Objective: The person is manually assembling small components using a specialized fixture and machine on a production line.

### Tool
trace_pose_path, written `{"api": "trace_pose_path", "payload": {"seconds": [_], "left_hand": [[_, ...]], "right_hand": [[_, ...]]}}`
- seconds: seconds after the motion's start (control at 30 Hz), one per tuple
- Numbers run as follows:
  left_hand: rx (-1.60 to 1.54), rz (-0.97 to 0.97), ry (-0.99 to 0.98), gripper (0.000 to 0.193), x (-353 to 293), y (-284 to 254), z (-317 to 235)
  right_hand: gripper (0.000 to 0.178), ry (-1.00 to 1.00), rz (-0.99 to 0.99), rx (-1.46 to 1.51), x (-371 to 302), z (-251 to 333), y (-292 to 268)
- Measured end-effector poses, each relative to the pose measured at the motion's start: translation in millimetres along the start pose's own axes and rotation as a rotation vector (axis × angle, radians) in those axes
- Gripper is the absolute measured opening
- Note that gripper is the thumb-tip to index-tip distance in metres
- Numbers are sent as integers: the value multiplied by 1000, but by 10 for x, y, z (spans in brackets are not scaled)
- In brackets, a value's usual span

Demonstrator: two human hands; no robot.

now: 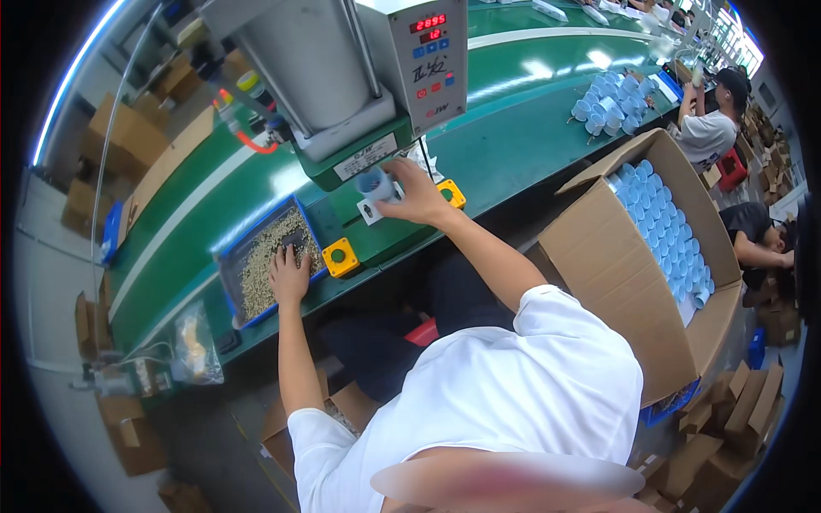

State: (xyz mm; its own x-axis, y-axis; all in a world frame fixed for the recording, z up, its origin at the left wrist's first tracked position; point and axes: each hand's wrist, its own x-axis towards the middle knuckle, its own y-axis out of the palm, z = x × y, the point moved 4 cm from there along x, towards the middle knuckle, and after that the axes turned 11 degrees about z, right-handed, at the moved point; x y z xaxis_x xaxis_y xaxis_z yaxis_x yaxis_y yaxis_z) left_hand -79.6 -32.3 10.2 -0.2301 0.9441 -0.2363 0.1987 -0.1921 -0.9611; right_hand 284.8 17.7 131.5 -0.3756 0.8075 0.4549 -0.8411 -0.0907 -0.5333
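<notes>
My right hand (416, 195) is wrapped round a light blue cup (373, 183) and holds it on a small white fixture (370, 211) under the head of the bench press (329, 111). My left hand (290, 275) lies with its fingers apart on the small pale parts (256, 275) in a shallow blue-rimmed tray (234, 317). Whether its fingertips touch single parts is too small to make out. Yellow button boxes stand on both sides of the fixture, one (340, 257) near my left hand and one (451, 195) beyond my right wrist.
A large open carton (611, 282) full of light blue cups (658, 222) stands at my right. More cups (611, 103) lie piled on the green bench (522, 145) farther right, near a seated co-worker (714, 120). A clear plastic bag (197, 346) hangs at the left.
</notes>
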Motion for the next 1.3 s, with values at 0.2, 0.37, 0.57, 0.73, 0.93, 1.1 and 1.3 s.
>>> {"api": "trace_pose_path", "payload": {"seconds": [0.2,0.37,0.57,0.73,0.93,1.1,1.3], "left_hand": [[-37,3,-41,68,-28,-43,-39],[-45,-43,-29,65,-41,-83,49],[-21,-27,-34,64,-121,-176,-28],[-14,-33,17,66,-20,1,94],[16,-52,11,65,47,41,105],[18,-59,47,64,86,36,138],[16,-108,100,60,153,104,247]], "right_hand": [[54,244,-472,-147,-516,-1226,-708],[50,499,-384,-505,-731,-1723,-864],[60,613,-197,-318,-853,-1685,-1004],[65,472,-132,-713,-481,-1883,-734],[65,617,-163,-675,-519,-2398,-918],[60,775,-425,-743,-574,-2982,-1794],[63,1029,-823,-987,-1154,-3515,-2843]]}}
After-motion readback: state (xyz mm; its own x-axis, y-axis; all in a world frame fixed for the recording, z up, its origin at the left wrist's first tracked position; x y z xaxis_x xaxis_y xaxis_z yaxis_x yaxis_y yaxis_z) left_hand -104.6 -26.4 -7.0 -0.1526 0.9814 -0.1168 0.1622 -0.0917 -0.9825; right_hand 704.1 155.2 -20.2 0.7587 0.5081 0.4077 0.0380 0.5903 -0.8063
